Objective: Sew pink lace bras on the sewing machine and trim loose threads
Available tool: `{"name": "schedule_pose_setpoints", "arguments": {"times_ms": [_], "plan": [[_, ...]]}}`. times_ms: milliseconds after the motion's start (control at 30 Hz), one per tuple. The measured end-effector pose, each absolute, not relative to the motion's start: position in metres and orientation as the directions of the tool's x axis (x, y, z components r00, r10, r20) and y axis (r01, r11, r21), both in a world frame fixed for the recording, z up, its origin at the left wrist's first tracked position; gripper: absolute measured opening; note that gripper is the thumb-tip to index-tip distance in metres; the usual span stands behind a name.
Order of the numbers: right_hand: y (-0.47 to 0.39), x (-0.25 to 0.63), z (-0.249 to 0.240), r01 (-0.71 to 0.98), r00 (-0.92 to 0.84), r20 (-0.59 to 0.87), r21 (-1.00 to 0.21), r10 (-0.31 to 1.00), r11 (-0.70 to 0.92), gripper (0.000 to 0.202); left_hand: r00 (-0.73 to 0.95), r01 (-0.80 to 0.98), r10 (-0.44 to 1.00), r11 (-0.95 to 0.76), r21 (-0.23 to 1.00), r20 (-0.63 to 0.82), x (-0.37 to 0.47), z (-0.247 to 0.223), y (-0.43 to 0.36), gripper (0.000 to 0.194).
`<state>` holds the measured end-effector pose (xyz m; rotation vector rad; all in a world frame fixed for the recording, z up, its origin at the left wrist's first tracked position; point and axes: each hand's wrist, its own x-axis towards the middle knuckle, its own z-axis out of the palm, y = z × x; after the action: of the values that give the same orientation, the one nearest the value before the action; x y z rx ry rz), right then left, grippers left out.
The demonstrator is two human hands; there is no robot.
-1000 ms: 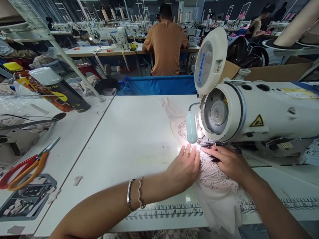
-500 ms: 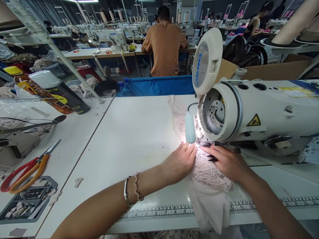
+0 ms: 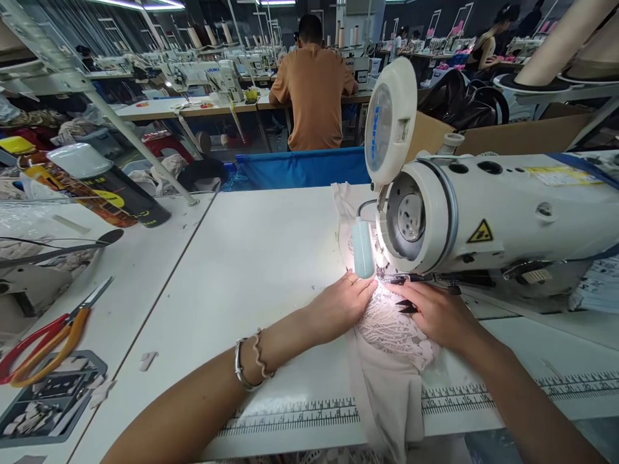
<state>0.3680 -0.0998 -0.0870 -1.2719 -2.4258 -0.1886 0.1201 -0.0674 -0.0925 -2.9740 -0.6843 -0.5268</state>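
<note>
Pale pink lace fabric (image 3: 394, 332) lies under the head of a white sewing machine (image 3: 512, 212), its plain end hanging over the table's front edge. My left hand (image 3: 338, 308) rests flat on the cloth's left side, fingertips near the lit needle area. On the other side, my right hand (image 3: 438, 316) presses the lace with its forefinger stretched toward the presser foot. Black thread snips (image 3: 407, 307) are tucked in that hand, their two pointed tips sticking out to the left. The needle itself is hard to make out. A small pale-blue lamp (image 3: 362, 248) hangs just beyond my left fingers.
Orange-and-red-handled scissors (image 3: 53, 341) lie at the left by a grey parts tray (image 3: 53, 399). Spray can (image 3: 109, 187) and bottle stand behind them. A printed ruler (image 3: 300, 412) runs along the front edge. A person in a brown shirt (image 3: 314, 96) sits ahead.
The view has shifted slightly. The fabric's far end has swung right and its near end left under my hands. Inside the machine's open round end, the mechanism has turned. Both hands keep their places.
</note>
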Motion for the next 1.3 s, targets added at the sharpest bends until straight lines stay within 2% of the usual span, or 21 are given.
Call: {"name": "schedule_pose_setpoints", "arguments": {"times_ms": [167, 300, 400, 467, 533, 600, 700, 833, 967, 1100, 1300], "plan": [[-0.101, 0.370, -0.091, 0.818, -0.497, 0.388, -0.088, 0.776, 0.568, 0.060, 0.857, 0.426, 0.443, -0.896, 0.122, 0.262, 0.112, -0.090, -0.057, 0.044], [-0.102, 0.371, -0.093, 0.836, -0.481, 0.362, -0.085, 0.798, 0.543, 0.060, 0.862, 0.437, 0.450, -0.893, 0.106, 0.234, 0.109, -0.086, -0.048, 0.044], [-0.102, 0.371, -0.093, 0.833, -0.469, 0.341, -0.134, 0.815, 0.536, 0.061, 0.826, 0.492, 0.490, -0.868, 0.067, 0.279, 0.116, -0.083, -0.054, 0.046], [-0.101, 0.372, -0.093, 0.828, -0.460, 0.329, -0.178, 0.825, 0.533, 0.065, 0.796, 0.518, 0.512, -0.852, 0.076, 0.322, 0.126, -0.081, -0.065, 0.042], [-0.101, 0.373, -0.094, 0.826, -0.454, 0.317, -0.201, 0.833, 0.527, 0.067, 0.778, 0.513, 0.531, -0.846, 0.149, 0.336, 0.137, -0.082, -0.079, 0.033], [-0.101, 0.375, -0.095, 0.822, -0.455, 0.305, -0.216, 0.836, 0.526, 0.067, 0.770, 0.509, 0.551, -0.834, 0.211, 0.321, 0.144, -0.084, -0.091, 0.023], [-0.101, 0.378, -0.096, 0.813, -0.447, 0.324, -0.241, 0.834, 0.530, 0.063, 0.780, 0.512, 0.558, -0.829, 0.224, 0.284, 0.146, -0.086, -0.098, 0.019], [-0.103, 0.376, -0.092, 0.791, -0.472, 0.394, -0.205, 0.789, 0.576, 0.051, 0.813, 0.442, 0.509, -0.856, 0.270, 0.282, 0.140, -0.087, -0.093, 0.024], [-0.104, 0.371, -0.090, 0.753, -0.537, 0.455, -0.121, 0.711, 0.646, 0.043, 0.794, 0.444, 0.520, -0.850, 0.285, 0.315, 0.136, -0.091, -0.091, 0.026], [-0.104, 0.372, -0.097, 0.715, -0.598, 0.431, -0.093, 0.676, 0.693, 0.049, 0.826, 0.381, 0.466, -0.876, 0.295, 0.316, 0.135, -0.091, -0.087, 0.027], [-0.101, 0.375, -0.095, 0.703, -0.598, 0.481, -0.069, 0.641, 0.707, 0.053, 0.862, 0.312, 0.424, -0.877, 0.366, 0.280, 0.128, -0.079, -0.070, 0.026]]}}
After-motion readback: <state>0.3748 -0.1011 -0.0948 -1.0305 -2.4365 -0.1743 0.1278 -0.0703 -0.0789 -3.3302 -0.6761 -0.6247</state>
